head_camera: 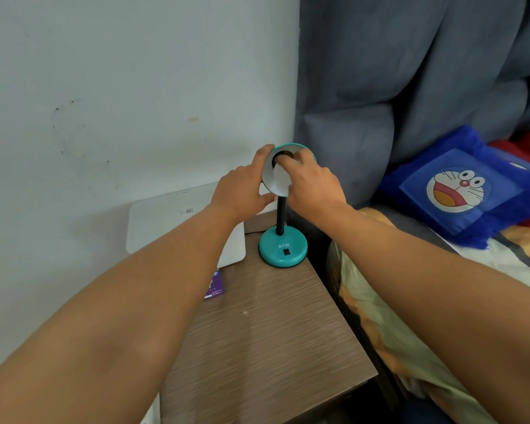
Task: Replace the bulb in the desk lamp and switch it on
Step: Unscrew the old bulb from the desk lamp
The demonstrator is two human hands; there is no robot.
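Note:
A small teal desk lamp stands on a brown bedside table, with a round base (283, 247) marked ATN, a black rocker switch (286, 252) on the base and a black stem (281, 216). Its shade (297, 148) is tilted up toward me, showing the white inside and the dark socket. My left hand (242, 191) grips the shade's left rim. My right hand (311, 185) holds a white bulb (280, 182) inside the shade, in front of the socket; whether the bulb is seated there I cannot tell.
The brown table (266, 332) stands against the wall on the left. A white flat box (178, 221) leans there, with a purple card (214, 289) beside it. A bed with a blue cartoon cushion (459, 188) and grey headboard lies to the right.

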